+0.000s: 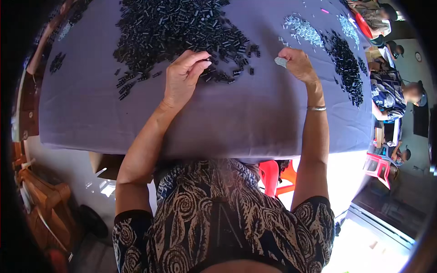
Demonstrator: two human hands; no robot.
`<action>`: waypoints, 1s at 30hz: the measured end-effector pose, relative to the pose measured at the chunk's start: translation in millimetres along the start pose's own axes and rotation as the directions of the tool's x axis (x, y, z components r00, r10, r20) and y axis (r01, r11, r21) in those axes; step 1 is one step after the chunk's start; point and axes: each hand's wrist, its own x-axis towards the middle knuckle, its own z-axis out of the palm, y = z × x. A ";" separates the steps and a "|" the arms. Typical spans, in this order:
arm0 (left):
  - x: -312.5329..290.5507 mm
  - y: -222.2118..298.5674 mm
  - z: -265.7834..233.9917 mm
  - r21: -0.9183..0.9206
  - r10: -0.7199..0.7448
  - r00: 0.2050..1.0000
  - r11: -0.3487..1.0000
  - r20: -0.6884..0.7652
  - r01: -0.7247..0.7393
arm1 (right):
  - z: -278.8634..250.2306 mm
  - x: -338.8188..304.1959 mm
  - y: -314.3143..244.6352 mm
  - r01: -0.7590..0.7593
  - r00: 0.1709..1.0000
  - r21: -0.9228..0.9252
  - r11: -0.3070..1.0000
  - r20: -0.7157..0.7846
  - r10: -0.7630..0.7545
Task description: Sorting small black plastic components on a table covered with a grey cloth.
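Pinching what looks like a small black pc (209,58) betw. thumb & fingertips, the L hand (185,73) is over the table (227,118), approx. midway betw. near & far edges. R hand (297,63), well apart from L, is curled w/ fingers bent in, gripping a bunch of clear pcs (281,62); exact no. can't tell. Metal bracelet (316,108) on R wrist.

Just beyond L hand: big black heap (168,32), running to far edge, w/ strays on its near side. Past R hand, twd far R corner: clear heap (304,31). 2nd black heap (347,63) nr R edge; small black cluster (57,63) nr L edge. Pink stick (324,11) nr far edge.

Off table: red chair (268,176) below near edge, pink stool (377,169) past near R corner, co-worker in patterned shirt (387,98) beyond R edge.
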 end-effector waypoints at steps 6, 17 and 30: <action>-0.2 2.2 3.1 -0.022 0.035 0.999 0.999 -0.018 -0.035 | 11.4 4.0 -30.8 -0.136 0.989 0.234 0.963 0.091 0.117; -1.1 -6.3 3.7 -0.095 -0.012 1.000 0.995 0.010 0.013 | 80.0 9.9 -120.3 0.082 0.977 0.900 0.428 0.014 -0.215; 8.9 -1.8 4.0 0.123 0.054 0.998 0.991 -0.026 -0.050 | 76.9 -0.7 -133.8 0.254 0.967 0.595 0.763 -0.139 -0.215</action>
